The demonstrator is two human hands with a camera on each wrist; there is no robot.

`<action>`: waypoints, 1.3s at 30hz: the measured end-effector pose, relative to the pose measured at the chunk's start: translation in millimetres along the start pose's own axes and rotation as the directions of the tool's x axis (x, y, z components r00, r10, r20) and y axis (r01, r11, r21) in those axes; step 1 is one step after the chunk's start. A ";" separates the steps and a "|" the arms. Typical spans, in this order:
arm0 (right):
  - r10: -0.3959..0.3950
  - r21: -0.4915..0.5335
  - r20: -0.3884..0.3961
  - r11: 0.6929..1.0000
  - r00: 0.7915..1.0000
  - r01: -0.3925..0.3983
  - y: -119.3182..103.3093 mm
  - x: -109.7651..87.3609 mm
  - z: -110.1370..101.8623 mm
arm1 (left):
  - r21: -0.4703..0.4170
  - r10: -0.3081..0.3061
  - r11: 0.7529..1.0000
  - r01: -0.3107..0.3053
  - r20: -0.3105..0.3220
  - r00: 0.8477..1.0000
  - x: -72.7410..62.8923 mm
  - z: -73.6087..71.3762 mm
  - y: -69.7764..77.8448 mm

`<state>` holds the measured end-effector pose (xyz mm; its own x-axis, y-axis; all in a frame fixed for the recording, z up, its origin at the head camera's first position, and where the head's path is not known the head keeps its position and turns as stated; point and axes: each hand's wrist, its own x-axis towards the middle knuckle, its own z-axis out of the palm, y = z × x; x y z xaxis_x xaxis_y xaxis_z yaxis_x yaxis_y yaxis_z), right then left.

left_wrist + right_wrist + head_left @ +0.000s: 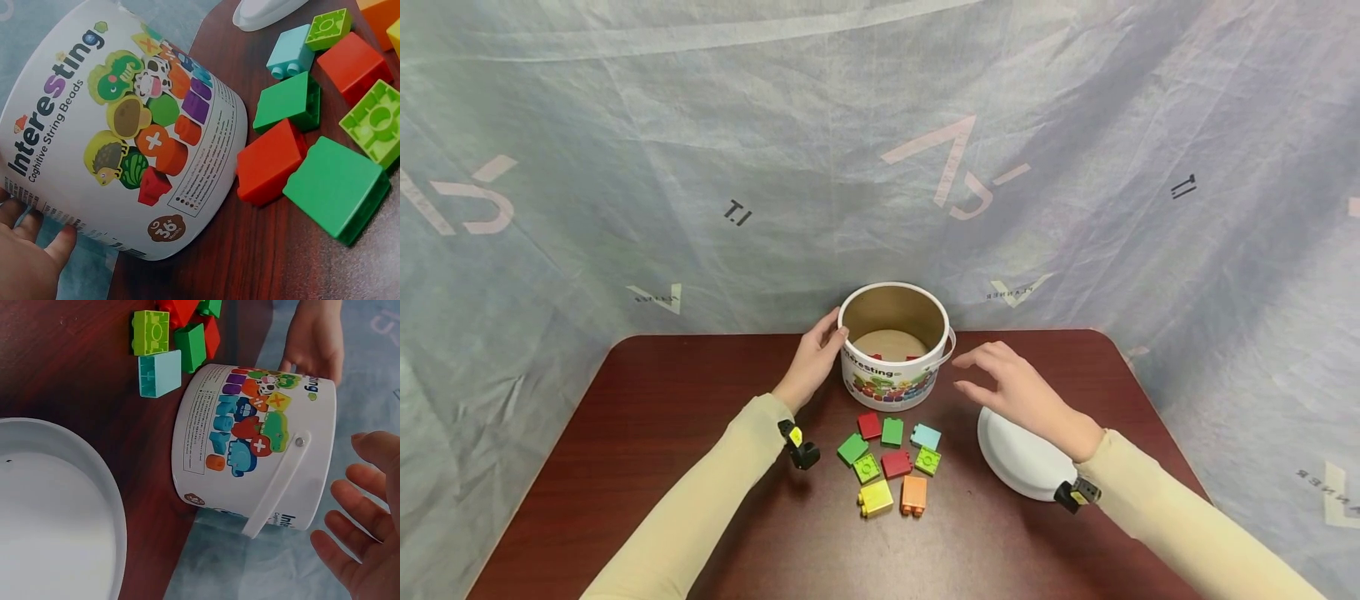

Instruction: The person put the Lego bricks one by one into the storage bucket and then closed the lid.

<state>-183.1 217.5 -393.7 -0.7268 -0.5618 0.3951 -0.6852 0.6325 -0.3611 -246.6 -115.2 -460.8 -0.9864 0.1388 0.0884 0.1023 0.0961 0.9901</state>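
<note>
A white bucket (891,392) printed "Interesting" stands upright at the back of the table. A few red pieces (913,358) show on its floor. My left hand (811,360) rests against the bucket's left side, its thumb at the rim; the left wrist view shows its fingertips (61,242) along the printed wall. To the right of the bucket, my right hand (1011,387) hovers close by the white handle (278,487) with spread fingers and nothing in them. In front of the bucket lie several toy bricks: red (869,426), green (892,432), light blue (927,437), lime (927,460), yellow (876,498) and orange (913,495).
A round white lid (1011,462) lies on the table under the right forearm. The dark red wooden table (647,442) ends at a grey printed curtain (790,167) behind the bucket. Both wrists carry small black cameras (805,454).
</note>
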 end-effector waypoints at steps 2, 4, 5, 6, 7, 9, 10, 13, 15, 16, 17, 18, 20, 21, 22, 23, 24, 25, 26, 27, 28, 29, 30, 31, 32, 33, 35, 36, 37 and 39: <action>0.003 0.001 -0.001 1.000 1.000 -0.003 0.1 -1.9 0.7 | 0.000 -0.003 1.000 0.003 -0.001 1.000 0.0 -0.1 -0.3; 0.006 0.001 0.000 1.000 1.000 -0.006 0.4 -3.9 1.9 | 0.001 -0.007 1.000 0.007 -0.003 1.000 0.2 0.2 -0.7; 0.009 0.001 -0.001 1.000 1.000 -0.009 0.4 -4.9 2.5 | 0.000 -0.007 1.000 0.007 -0.002 1.000 0.2 0.3 -0.8; 0.010 0.002 -0.003 1.000 1.000 -0.010 0.5 -5.9 3.3 | -0.001 -0.007 1.000 0.007 -0.003 1.000 0.3 0.3 -1.0; 0.010 0.004 -0.005 1.000 1.000 -0.010 0.5 -6.8 4.2 | -0.001 -0.007 1.000 0.007 -0.005 1.000 0.4 0.3 -1.3; 0.011 0.006 -0.010 1.000 1.000 -0.011 0.8 -9.0 6.6 | 0.002 -0.006 1.000 0.006 -0.007 1.000 0.7 0.4 -1.8; 0.014 0.009 -0.012 1.000 1.000 -0.013 0.9 -10.1 8.0 | 0.003 -0.006 1.000 0.006 -0.009 1.000 0.7 0.3 -2.1; 0.015 0.015 -0.013 1.000 1.000 -0.015 1.8 -13.6 13.1 | 0.006 -0.005 1.000 0.005 -0.012 1.000 0.8 0.0 -2.9; 0.020 0.020 -0.007 1.000 1.000 -0.020 2.6 -16.3 17.2 | 0.004 -0.005 1.000 0.005 -0.009 1.000 0.7 -0.1 -3.3; 0.024 0.024 -0.004 0.999 1.000 -0.024 3.0 -17.8 19.3 | 0.004 -0.005 1.000 0.005 -0.008 1.000 0.6 -0.1 -3.6; 0.024 0.025 -0.003 0.999 1.000 -0.024 3.4 -19.2 21.3 | 0.005 -0.004 1.000 0.004 -0.005 1.000 0.4 -0.1 -3.7; 0.026 0.028 -0.001 0.999 1.000 -0.026 3.7 -20.7 23.3 | 0.006 -0.004 1.000 0.004 -0.003 1.000 0.3 -0.1 -3.8; 0.026 0.036 0.000 0.999 1.000 -0.026 4.2 -23.4 27.1 | 0.009 -0.003 1.000 0.004 -0.001 1.000 0.1 0.1 -3.9; 0.027 0.039 -0.001 0.999 1.000 -0.027 4.3 -24.6 28.6 | 0.012 -0.003 1.000 0.003 -0.001 1.000 -0.1 0.2 -3.7; 0.025 0.042 -0.002 0.999 1.000 -0.025 4.6 -25.7 30.3 | 0.013 -0.004 1.000 0.004 -0.001 1.000 -0.2 0.3 -3.4; 0.025 0.044 -0.002 0.999 1.000 -0.025 4.9 -26.6 31.9 | 0.013 -0.004 1.000 0.004 -0.002 1.000 -0.4 0.4 -2.9; 0.026 0.046 -0.003 0.999 1.000 -0.026 5.2 -27.6 33.5 | 0.013 -0.006 1.000 0.006 -0.003 1.000 -0.5 0.4 -2.4; 0.030 0.050 -0.004 0.998 1.000 -0.029 5.5 -28.2 34.7 | 0.012 -0.006 1.000 0.006 -0.004 1.000 -0.6 0.3 -2.1; 0.033 0.052 -0.004 0.998 0.999 -0.033 5.9 -28.9 36.1 | 0.010 -0.008 1.000 0.009 -0.006 1.000 -0.7 0.3 -1.5; 0.037 0.055 -0.003 0.998 0.999 -0.037 6.2 -29.6 37.3 | 0.010 -0.009 1.000 0.009 -0.007 1.000 -0.8 0.3 -0.9; 0.042 0.059 -0.001 0.997 0.999 -0.042 6.6 -30.1 38.5 | 0.010 -0.009 1.000 0.009 -0.007 1.000 -0.8 0.2 -0.4; 0.048 0.062 0.001 0.997 0.999 -0.048 6.9 -30.6 39.8 | 0.009 -0.010 1.000 0.010 -0.008 1.000 -0.8 0.3 0.0; 0.053 0.065 0.002 0.996 0.999 -0.053 7.2 -31.1 41.0 | 0.009 -0.010 1.000 0.010 -0.009 1.000 -0.7 0.4 0.4; 0.060 0.070 0.006 0.996 0.998 -0.060 7.2 -31.6 42.0 | 0.009 -0.011 1.000 0.011 -0.009 1.000 -0.5 0.4 0.5; 0.062 0.071 0.010 0.995 0.998 -0.063 7.6 -32.2 43.6 | 0.009 -0.012 1.000 0.012 -0.010 1.000 -0.4 0.6 0.7; 0.067 0.075 0.014 0.995 0.998 -0.068 7.8 -32.7 45.0 | 0.010 -0.009 1.000 0.009 -0.009 1.000 -0.3 0.6 0.7; 0.076 0.084 0.023 0.993 0.997 -0.077 7.8 -33.9 47.8 | 0.006 -0.005 1.000 0.005 -0.011 1.000 0.1 0.5 0.2; 0.078 0.089 0.027 0.993 0.997 -0.081 7.7 -34.4 49.1 | 0.005 -0.003 1.000 0.003 -0.011 1.000 0.2 0.5 0.0; 0.081 0.092 0.031 0.992 0.996 -0.083 7.6 -35.1 50.6 | 0.003 0.001 1.000 -0.001 -0.011 1.000 0.3 0.4 -0.3; 0.082 0.098 0.033 0.992 0.996 -0.085 7.1 -36.4 53.4 | -0.002 0.008 1.000 -0.008 -0.008 1.000 0.4 0.2 -0.9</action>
<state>-164.0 213.9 -455.7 -0.7819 -0.5249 0.3362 -0.6221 0.6230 -0.4742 -247.1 -115.1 -461.7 -0.9865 0.1313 0.0976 0.1103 0.0934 0.9895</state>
